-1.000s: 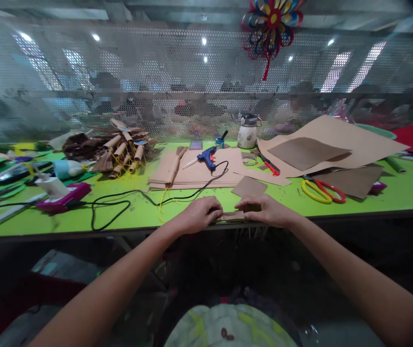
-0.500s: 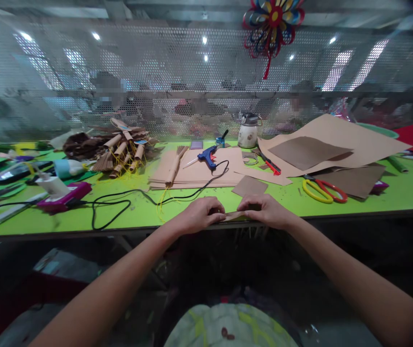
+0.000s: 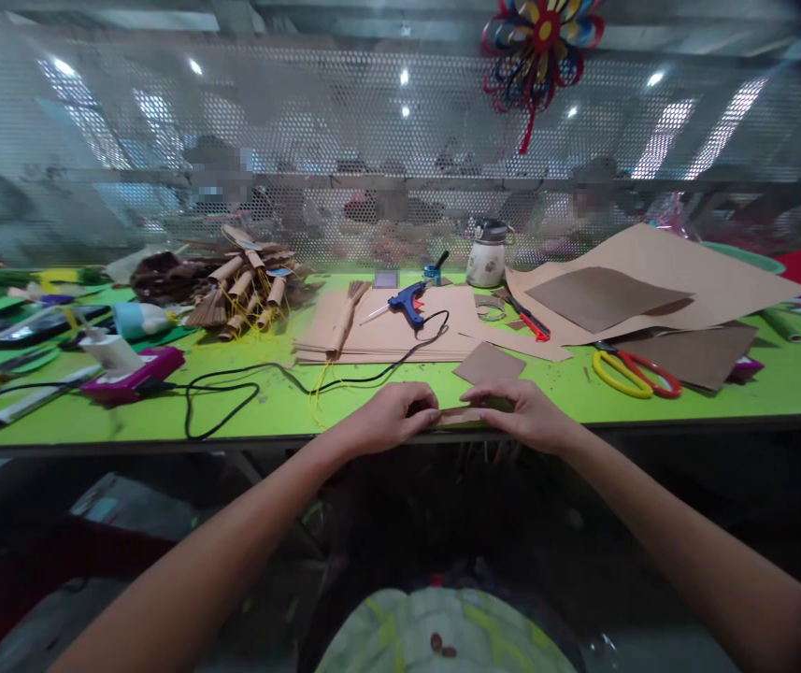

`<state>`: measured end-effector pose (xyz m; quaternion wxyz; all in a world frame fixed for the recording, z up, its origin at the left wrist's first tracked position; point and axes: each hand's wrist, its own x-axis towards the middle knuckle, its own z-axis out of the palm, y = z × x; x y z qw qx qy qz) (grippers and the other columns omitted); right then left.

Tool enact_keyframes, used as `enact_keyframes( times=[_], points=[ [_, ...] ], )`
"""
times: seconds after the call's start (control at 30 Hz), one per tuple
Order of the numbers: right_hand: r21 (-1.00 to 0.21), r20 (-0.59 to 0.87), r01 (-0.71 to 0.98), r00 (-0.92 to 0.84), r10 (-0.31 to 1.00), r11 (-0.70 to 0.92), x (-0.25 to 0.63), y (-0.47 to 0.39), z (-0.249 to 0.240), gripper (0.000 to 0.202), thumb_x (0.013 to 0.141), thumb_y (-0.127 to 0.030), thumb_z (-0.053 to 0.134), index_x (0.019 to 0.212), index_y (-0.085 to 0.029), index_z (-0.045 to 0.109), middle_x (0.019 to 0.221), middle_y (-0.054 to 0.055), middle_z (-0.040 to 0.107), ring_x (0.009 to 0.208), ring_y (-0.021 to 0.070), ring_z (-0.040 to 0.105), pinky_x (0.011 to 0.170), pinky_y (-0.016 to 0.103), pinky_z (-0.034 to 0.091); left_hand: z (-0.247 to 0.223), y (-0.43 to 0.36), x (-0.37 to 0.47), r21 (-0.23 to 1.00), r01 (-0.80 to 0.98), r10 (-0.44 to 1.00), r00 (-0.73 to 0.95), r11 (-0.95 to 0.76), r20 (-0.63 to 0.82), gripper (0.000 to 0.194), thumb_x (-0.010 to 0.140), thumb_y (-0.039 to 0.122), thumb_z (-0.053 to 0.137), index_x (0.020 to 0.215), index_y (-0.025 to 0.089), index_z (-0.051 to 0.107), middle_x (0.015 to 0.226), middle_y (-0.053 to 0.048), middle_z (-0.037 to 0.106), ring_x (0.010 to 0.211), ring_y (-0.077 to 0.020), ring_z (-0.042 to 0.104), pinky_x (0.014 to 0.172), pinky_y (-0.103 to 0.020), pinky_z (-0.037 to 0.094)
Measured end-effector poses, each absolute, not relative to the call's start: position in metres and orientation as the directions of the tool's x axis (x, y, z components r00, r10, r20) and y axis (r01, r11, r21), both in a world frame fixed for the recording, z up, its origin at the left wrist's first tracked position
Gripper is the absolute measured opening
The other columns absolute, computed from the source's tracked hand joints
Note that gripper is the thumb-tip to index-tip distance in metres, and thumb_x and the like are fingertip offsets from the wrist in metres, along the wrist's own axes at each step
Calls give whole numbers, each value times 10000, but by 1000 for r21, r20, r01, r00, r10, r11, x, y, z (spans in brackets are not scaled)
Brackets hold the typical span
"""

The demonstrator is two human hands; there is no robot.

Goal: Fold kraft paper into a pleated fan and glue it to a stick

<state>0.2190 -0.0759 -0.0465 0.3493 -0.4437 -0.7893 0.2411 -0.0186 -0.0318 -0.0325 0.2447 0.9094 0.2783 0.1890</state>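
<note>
Between my two hands, at the front edge of the green table, is a narrow folded strip of brown paper (image 3: pixel 459 416). My left hand (image 3: pixel 397 414) pinches its left end between thumb and fingers. At the right end my right hand (image 3: pixel 524 414) has its thumb against the strip, with the fingers curled above it. Just behind my hands lies a flat square of brown paper (image 3: pixel 489 363). Farther back, a blue glue gun (image 3: pixel 408 304) and a rolled paper bundle with a fringed end (image 3: pixel 347 320) rest on a stack of brown sheets (image 3: pixel 393 348).
At the left, a pile of fringed paper rolls (image 3: pixel 250 285) stands behind a purple power strip (image 3: pixel 132 376), whose black cord (image 3: pixel 260 372) crosses the table. Scissors (image 3: pixel 636 374), a red cutter (image 3: pixel 533 322), large brown sheets (image 3: pixel 642 271) and a white bottle (image 3: pixel 486 257) are toward the right.
The view has shifted slightly. My right hand's fingers have lifted and straightened a little over the strip; my left hand still pinches its end.
</note>
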Motion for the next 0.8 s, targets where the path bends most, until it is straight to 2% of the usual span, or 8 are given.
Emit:
enact_keyframes(
  times=[0.33,0.47,0.6,0.8],
  points=[
    [-688,331,512,-410,850,515,221,-75,-46,220,769,-177,558,951,-194,681,911,46,687,879,188,618,809,302,476,-31,-35,-20,586,385,592,778,-713,210,163,872,267,482,863,159,604,739,7,597,655,-106,508,626,-205,366],
    [-720,305,440,-495,814,537,229,-73,-40,255,750,-167,575,984,-197,672,1010,61,660,986,213,586,898,343,436,-31,-36,-20,596,382,597,774,-707,211,174,875,278,475,856,157,599,728,8,589,640,-103,497,617,-204,365],
    [-780,255,386,-524,813,493,235,-72,-36,268,763,-193,562,1010,-195,667,1061,59,654,1039,226,573,927,354,418,-31,-36,-21,604,379,599,773,-701,210,175,872,285,480,857,158,599,724,9,587,639,-103,494,609,-202,364],
    [-774,161,497,-443,882,392,232,-75,-38,291,767,-229,578,1040,-188,668,981,31,692,948,219,609,870,330,451,-29,-35,-20,635,376,611,768,-674,194,179,864,290,486,839,158,604,721,10,582,650,-108,498,615,-206,366]
  ],
)
